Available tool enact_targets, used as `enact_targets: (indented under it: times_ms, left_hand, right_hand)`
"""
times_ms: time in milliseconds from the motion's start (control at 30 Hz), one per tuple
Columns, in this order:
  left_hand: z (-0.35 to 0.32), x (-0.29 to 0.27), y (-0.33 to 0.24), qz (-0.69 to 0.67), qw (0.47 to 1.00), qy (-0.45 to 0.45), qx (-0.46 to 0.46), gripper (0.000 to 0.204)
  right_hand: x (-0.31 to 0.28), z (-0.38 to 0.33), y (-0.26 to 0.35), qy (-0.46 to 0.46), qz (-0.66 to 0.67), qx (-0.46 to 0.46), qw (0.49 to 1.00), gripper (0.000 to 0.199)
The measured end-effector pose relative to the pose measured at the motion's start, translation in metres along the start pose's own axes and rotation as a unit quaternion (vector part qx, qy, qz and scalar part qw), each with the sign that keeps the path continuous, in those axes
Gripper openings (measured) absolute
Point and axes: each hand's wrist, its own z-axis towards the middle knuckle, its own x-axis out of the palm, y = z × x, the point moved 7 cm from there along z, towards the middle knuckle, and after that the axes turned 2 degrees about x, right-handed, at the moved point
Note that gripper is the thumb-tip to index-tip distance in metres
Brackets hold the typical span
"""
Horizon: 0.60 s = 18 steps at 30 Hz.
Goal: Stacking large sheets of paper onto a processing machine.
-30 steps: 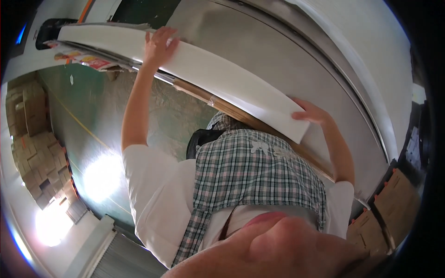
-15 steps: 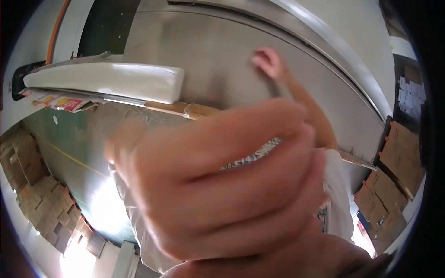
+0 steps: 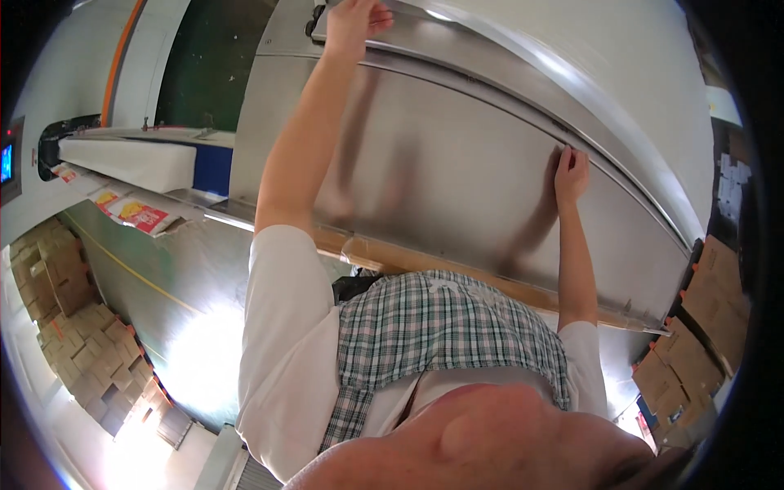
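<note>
Since 0.5 s ago the big blurred hand that filled the lens is gone from view — both arms now reach up to the steel panel (image 3: 457, 163).

Left hand (image 3: 353, 23): at the panel's top edge, near the upper rim of view, beside a small dark latch (image 3: 314, 18). Fingers curl over the edge; thumb apart from them. Grip looks closed on the edge.

Right hand (image 3: 570, 173): lower and to the right, fingers together, tips pressed on the seam between panel and the curved steel housing (image 3: 621, 90) above it. Nothing pinched.

Panel position — upright, centre of view, spans between both hands; its lower edge sits above a brown strip (image 3: 425, 261).

Also visible: white shirt w/ checked apron (image 3: 441, 327), white slab (image 3: 122, 159) far left, printed packets (image 3: 135, 214) below it, cardboard boxes (image 3: 73, 327) stacked lower left.
</note>
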Motion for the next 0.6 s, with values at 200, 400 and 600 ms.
enact_targets:
  times_ms: [200,400,600]
  left_hand:
    - [0.033,0.002,-0.001,-0.11,0.994,-0.018,0.0,0.025]
    - [0.019,0.007,-0.001,-0.122,0.992,-0.011,0.008,0.014]
    - [-0.038,0.001,-0.01,-0.205,0.972,0.008,0.116,0.005]
  right_hand:
    - [-0.009,-0.002,-0.009,0.003,-0.015,0.01,1.0,0.019]
    - [-0.012,-0.002,-0.003,-0.027,-0.022,-0.026,0.999,0.02]
    - [-0.012,-0.003,-0.006,-0.021,-0.031,-0.016,0.999,0.021]
